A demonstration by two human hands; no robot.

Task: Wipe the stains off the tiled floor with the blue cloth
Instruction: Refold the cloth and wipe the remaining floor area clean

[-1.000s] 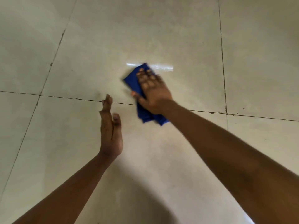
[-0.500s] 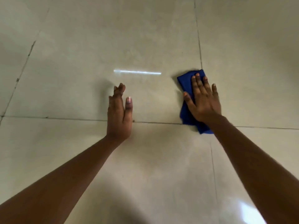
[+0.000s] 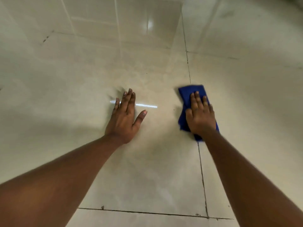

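Observation:
The folded blue cloth [image 3: 185, 95] lies on the beige tiled floor [image 3: 147, 177], over a dark grout line right of centre. My right hand [image 3: 200, 115] presses flat on top of it, fingers pointing away from me, covering most of the cloth. My left hand [image 3: 125, 117] rests palm down on the bare tile to the cloth's left, fingers spread, holding nothing. A small dark speck [image 3: 174, 109] sits on the tile between my hands. Faint cloudy smears [image 3: 147, 74] show on the tile beyond my hands.
A tiled wall [image 3: 124, 20] rises at the far end, meeting the floor just beyond my reach. Dark grout lines [image 3: 202, 176] run away from me under the cloth and across near the bottom edge. A bright light reflection [image 3: 146, 105] streaks the tile by my left hand.
My right hand has slid the cloth rightward onto the grout line. My left hand has gone from edge-on to flat on the floor. The view has moved forward, bringing the wall into sight.

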